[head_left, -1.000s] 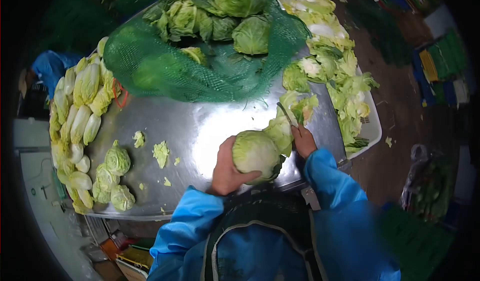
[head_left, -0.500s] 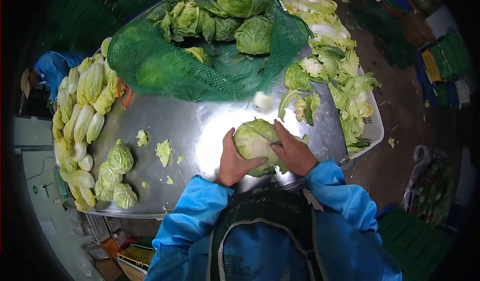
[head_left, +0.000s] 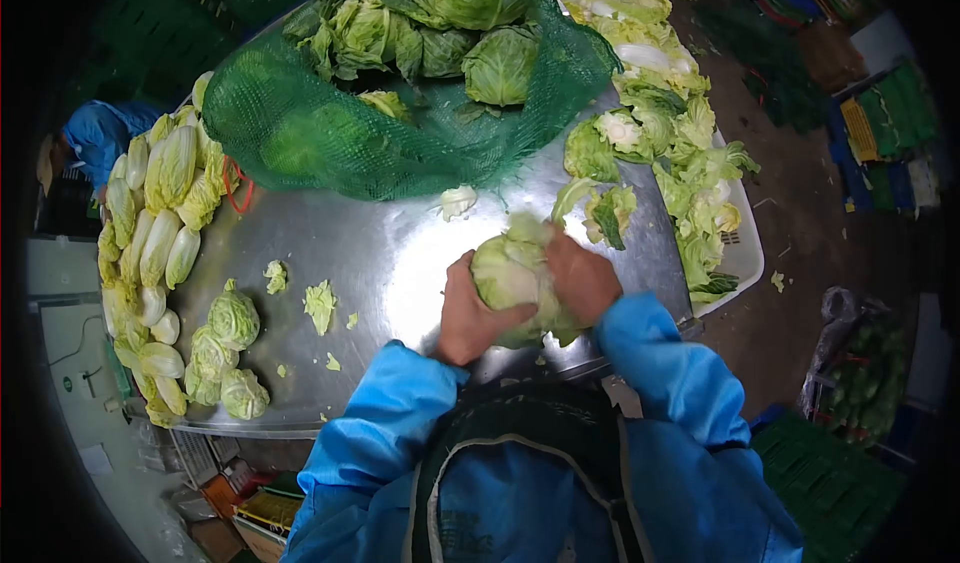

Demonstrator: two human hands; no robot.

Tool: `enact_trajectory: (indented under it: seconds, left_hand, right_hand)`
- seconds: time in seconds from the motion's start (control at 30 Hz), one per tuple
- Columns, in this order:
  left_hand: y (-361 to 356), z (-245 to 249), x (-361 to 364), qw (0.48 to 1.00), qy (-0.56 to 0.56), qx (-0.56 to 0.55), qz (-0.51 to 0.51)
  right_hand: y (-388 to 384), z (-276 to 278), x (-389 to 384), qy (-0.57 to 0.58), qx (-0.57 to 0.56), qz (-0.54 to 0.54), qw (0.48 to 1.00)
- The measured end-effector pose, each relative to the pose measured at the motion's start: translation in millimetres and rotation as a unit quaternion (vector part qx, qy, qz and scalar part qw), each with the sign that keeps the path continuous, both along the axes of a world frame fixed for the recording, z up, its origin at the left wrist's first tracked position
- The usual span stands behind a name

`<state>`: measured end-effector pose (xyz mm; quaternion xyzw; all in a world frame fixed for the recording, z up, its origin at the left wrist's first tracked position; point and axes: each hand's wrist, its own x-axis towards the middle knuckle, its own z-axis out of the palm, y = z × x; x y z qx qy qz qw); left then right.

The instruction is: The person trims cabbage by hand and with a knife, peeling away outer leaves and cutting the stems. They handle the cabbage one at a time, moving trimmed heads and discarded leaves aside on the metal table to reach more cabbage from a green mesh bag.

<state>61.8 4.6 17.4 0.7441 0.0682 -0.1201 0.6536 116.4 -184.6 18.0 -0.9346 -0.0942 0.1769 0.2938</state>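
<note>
A pale green cabbage (head_left: 508, 281) sits near the front edge of the metal table, between my hands. My left hand (head_left: 472, 313) is closed around its left side, thumb across the near face. On the right, my right hand (head_left: 582, 275) is curled at the top of the cabbage, smeared by motion, where an outer cabbage leaf (head_left: 530, 229) stands up from the head. Its fingertips are partly hidden. A cut white stem piece (head_left: 458, 202) lies just beyond the cabbage, close to the green net.
A green mesh bag (head_left: 440, 168) of cabbages lies open at the back. Trimmed cabbages (head_left: 233, 320) and napa cabbages (head_left: 172, 168) line the left. At right, a white crate (head_left: 748, 253) holds discarded leaves (head_left: 690, 173). Another person's blue sleeve (head_left: 105, 138) shows far left.
My right hand has risen along the cabbage, and a leaf now lifts at its top. The white stem piece has slid left and come to rest. My left hand keeps its hold.
</note>
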Motion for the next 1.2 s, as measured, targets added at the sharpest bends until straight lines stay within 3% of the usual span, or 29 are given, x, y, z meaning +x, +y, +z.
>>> enact_trajectory:
  seconds: [0.03, 0.07, 0.1, 0.13, 0.2, 0.23, 0.27, 0.37, 0.4, 0.47, 0.5, 0.53, 0.6, 0.63, 0.67, 0.7, 0.73, 0.77, 0.8, 0.87, 0.9, 1.1, 1.13, 1.2]
  left_hand:
    - [-1.2, 6.9, -2.8, 1.000, -0.002, 0.000, -0.002]
    - [-1.6, 14.0, -9.2, 0.989, -0.065, 0.124, -0.056]
    - [-1.5, 18.1, -13.1, 0.954, -0.130, 0.245, -0.110]
    - [3.5, 8.5, -13.9, 0.954, -0.134, 0.245, -0.107]
    - [27.0, -25.4, -18.8, 0.996, -0.065, 0.017, -0.051]
    - [36.2, -28.1, -22.4, 0.996, -0.009, -0.085, -0.027]
    - [38.6, -29.2, -25.6, 0.996, -0.010, -0.081, -0.022]
    - [44.7, -29.0, -37.0, 0.994, 0.011, -0.080, 0.072]
    - [41.2, -28.6, -37.1, 0.998, -0.030, -0.010, 0.055]
    - [35.1, -27.1, -31.0, 0.985, -0.117, 0.125, 0.012]
    - [33.7, -23.9, -25.9, 0.977, -0.144, 0.154, -0.026]
    - [30.6, -16.1, -16.3, 0.977, -0.146, 0.153, -0.019]
    - [23.1, 2.9, -0.4, 0.955, -0.167, 0.203, -0.137]
    - [19.0, 8.9, 4.7, 0.951, -0.175, 0.206, -0.152]
    - [13.2, 6.3, 3.3, 0.950, -0.179, 0.205, -0.154]
    - [6.8, -1.5, -2.3, 0.966, -0.160, 0.193, -0.058]
    - [1.9, -11.8, -10.3, 0.973, -0.138, 0.181, 0.039]
    - [-1.3, -30.0, -20.0, 0.985, -0.081, 0.116, 0.097]
    - [-3.7, -35.4, -22.9, 0.985, -0.079, 0.117, 0.101]
    - [-6.8, -44.4, -34.2, 0.981, 0.054, -0.120, 0.140]
    - [-7.5, -43.5, -34.8, 0.981, 0.057, -0.122, 0.141]
    - [-11.6, -46.3, -27.8, 0.985, 0.044, -0.117, 0.116]
    - [-10.2, -46.1, -27.1, 0.993, 0.038, -0.063, 0.094]
    - [-7.9, -44.8, -25.2, 0.997, 0.026, -0.008, 0.071]
  right_hand:
    - [-5.2, -16.7, 16.3, 0.046, -0.003, -0.079, 0.996]
    - [-23.0, -54.5, 29.9, -0.046, 0.012, -0.054, 0.997]
    - [-39.0, -86.6, 34.0, -0.049, 0.075, -0.060, 0.994]
    - [-44.1, -82.6, 32.4, -0.053, 0.074, -0.059, 0.994]
    - [-46.5, -74.1, 11.6, 0.012, 0.150, -0.149, 0.977]
    - [-45.5, -64.8, -1.8, -0.029, 0.153, -0.153, 0.976]
    - [-43.5, -51.1, -14.7, -0.072, 0.158, -0.157, 0.972]
    - [-30.5, 6.9, -57.2, -0.034, 0.209, -0.161, 0.964]
    - [-38.7, -6.1, -57.1, -0.031, 0.210, -0.158, 0.964]
    - [-75.8, -54.8, -55.1, 0.029, 0.131, -0.250, 0.959]
    - [-87.1, -66.7, -52.3, -0.039, 0.100, -0.266, 0.958]
    - [-75.2, -44.5, -41.8, -0.043, 0.099, -0.260, 0.960]
    - [-39.5, -7.1, -34.7, -0.092, 0.143, -0.165, 0.971]
    - [-25.8, -5.6, -29.8, -0.096, 0.142, -0.169, 0.971]
    - [-13.8, -5.6, -24.6, -0.036, 0.159, -0.091, 0.982]
    - [-8.3, -8.3, -21.5, 0.024, 0.173, -0.012, 0.985]
    - [-4.1, -18.1, -21.8, -0.070, 0.167, 0.026, 0.983]
    - [-9.8, -20.2, -20.3, -0.033, 0.171, 0.038, 0.984]
    - [-12.8, -12.9, -18.0, 0.007, 0.175, 0.052, 0.983]
    - [-13.8, -6.7, -24.2, -0.017, 0.143, 0.082, 0.986]
    - [-14.8, -2.8, -25.8, -0.050, 0.109, 0.108, 0.987]
    - [-9.1, 16.8, -23.9, -0.001, 0.042, 0.073, 0.996]
    - [-11.6, 9.2, -17.3, 0.001, 0.041, 0.071, 0.997]
    - [-17.6, -24.6, 5.7, 0.012, 0.058, -0.032, 0.998]
